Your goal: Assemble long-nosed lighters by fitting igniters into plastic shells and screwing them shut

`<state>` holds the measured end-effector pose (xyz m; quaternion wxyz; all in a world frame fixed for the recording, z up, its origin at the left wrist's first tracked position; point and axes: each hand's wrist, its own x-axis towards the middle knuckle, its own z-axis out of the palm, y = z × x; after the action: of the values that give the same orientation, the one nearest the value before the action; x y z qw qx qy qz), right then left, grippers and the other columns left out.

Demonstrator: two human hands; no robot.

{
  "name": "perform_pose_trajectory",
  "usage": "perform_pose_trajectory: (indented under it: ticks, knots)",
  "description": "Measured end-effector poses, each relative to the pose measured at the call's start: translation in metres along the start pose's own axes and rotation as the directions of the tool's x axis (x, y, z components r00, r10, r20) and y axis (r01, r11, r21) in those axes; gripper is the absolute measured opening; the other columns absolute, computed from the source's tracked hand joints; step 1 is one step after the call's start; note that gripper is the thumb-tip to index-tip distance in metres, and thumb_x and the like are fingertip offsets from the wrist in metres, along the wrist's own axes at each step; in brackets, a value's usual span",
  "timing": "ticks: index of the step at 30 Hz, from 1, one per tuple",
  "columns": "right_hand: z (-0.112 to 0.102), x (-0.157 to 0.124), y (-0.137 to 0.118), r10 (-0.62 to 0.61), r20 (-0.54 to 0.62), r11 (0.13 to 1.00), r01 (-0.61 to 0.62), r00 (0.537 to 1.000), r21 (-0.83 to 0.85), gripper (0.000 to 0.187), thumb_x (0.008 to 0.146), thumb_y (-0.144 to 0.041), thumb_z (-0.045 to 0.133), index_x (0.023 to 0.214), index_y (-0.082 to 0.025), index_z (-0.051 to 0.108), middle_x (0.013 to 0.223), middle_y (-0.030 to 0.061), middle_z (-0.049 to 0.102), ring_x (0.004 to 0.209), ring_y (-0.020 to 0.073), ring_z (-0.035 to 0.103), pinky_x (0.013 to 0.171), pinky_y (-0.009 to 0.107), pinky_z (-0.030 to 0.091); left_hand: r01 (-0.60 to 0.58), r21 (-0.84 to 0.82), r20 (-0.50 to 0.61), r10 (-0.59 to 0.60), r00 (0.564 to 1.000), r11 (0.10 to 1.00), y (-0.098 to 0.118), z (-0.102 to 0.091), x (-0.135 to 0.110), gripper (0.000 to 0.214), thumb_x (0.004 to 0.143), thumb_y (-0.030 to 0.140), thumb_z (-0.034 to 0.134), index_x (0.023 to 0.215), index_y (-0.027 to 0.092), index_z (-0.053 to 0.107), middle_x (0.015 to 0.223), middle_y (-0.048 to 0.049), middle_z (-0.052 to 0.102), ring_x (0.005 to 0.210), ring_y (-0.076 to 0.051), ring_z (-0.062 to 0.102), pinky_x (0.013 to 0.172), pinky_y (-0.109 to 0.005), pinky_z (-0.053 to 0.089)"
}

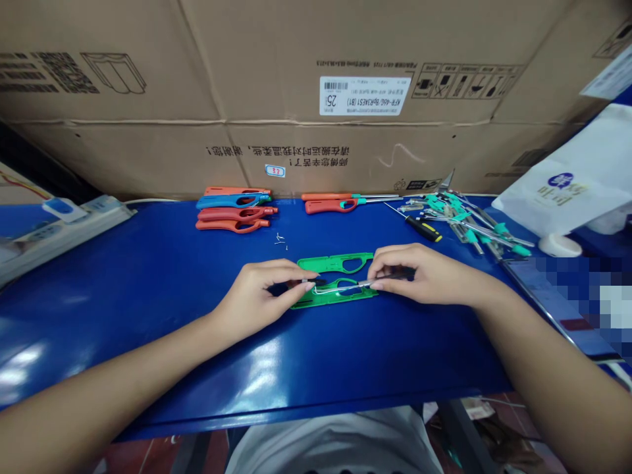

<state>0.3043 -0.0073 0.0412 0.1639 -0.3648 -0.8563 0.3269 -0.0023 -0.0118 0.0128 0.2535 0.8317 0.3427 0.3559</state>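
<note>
Two green plastic lighter shell halves lie side by side mid-table, the far one [340,262] and the near one [332,296]. My left hand [261,293] pinches a small black part with a thin white wire over the near shell's left end. My right hand [419,271] pinches the metal tube end of the same inner piece [345,284] above the shell's right end. Both hands are closed in a pinch.
Orange and blue lighter shells [234,210] lie stacked at the back. Two orange long lighters [336,201] sit right of them. A black-yellow screwdriver [423,228], several teal-tipped metal tubes [469,220], small springs [280,241], a white bag [573,181], cardboard boxes [296,99] behind.
</note>
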Motion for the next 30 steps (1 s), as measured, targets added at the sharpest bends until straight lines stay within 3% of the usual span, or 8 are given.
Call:
perform_pose_trajectory:
  ticks: [5,11,18,24,27,30]
  knots:
    - [0.001,0.000,0.000,-0.030,-0.050,0.999,0.028,0.998,-0.031,0.015,0.094,-0.034,0.065,0.093,-0.020,0.071,0.091,0.0052,0.067,0.078,0.0158,0.060,0.063,0.027,0.046,-0.028,0.032,0.011,0.028,1.000,0.999,0.000,0.000,0.000,0.015,0.093,0.024,0.069,0.101,0.019,0.081,0.094,-0.0048,0.079,0.081,-0.016,0.074,0.075,-0.024,0.058]
    - [0.001,0.001,-0.002,-0.112,-0.178,0.994,0.107,0.978,-0.038,0.013,0.093,-0.034,0.068,0.097,-0.022,0.072,0.093,0.0062,0.067,0.084,0.0192,0.063,0.073,0.032,0.049,0.030,0.065,0.029,-0.032,0.999,0.997,0.000,-0.001,-0.001,0.016,0.093,0.027,0.069,0.102,0.020,0.080,0.094,-0.0043,0.080,0.079,-0.017,0.074,0.072,-0.025,0.058]
    - [0.003,0.002,-0.004,-0.046,-0.188,0.999,0.041,0.981,-0.032,0.017,0.096,-0.037,0.064,0.095,-0.021,0.072,0.090,0.0067,0.069,0.079,0.0186,0.063,0.068,0.030,0.048,0.076,-0.012,0.026,-0.076,0.997,0.997,0.000,-0.002,0.001,0.015,0.091,0.027,0.071,0.098,0.018,0.081,0.090,-0.0038,0.080,0.074,-0.016,0.074,0.067,-0.022,0.057]
    - [0.009,0.006,-0.003,0.009,-0.115,0.998,-0.015,0.993,-0.058,0.020,0.098,-0.035,0.059,0.092,-0.018,0.069,0.084,0.0033,0.065,0.073,0.0141,0.058,0.067,0.027,0.044,-0.073,0.041,-0.158,0.079,0.984,0.996,0.003,-0.004,-0.001,0.012,0.088,0.016,0.074,0.098,0.016,0.080,0.092,-0.0042,0.079,0.078,-0.013,0.073,0.073,-0.021,0.057]
    - [0.011,0.007,-0.003,0.022,-0.095,0.998,-0.028,0.995,-0.062,0.018,0.099,-0.033,0.058,0.092,-0.018,0.067,0.079,0.0007,0.063,0.070,0.0123,0.055,0.065,0.025,0.042,-0.201,0.080,-0.184,0.212,0.960,0.976,0.006,-0.003,-0.002,0.014,0.087,0.011,0.075,0.099,0.015,0.079,0.088,-0.0039,0.079,0.076,-0.013,0.070,0.074,-0.023,0.057]
    - [0.012,0.005,-0.005,0.056,-0.099,0.998,-0.059,0.994,-0.025,0.018,0.099,-0.034,0.057,0.093,-0.019,0.064,0.075,-0.0014,0.060,0.065,0.0109,0.052,0.060,0.024,0.039,-0.205,0.087,-0.189,0.218,0.957,0.975,0.007,-0.002,-0.002,0.013,0.087,0.011,0.075,0.098,0.015,0.080,0.087,-0.0036,0.079,0.075,-0.013,0.070,0.072,-0.023,0.057]
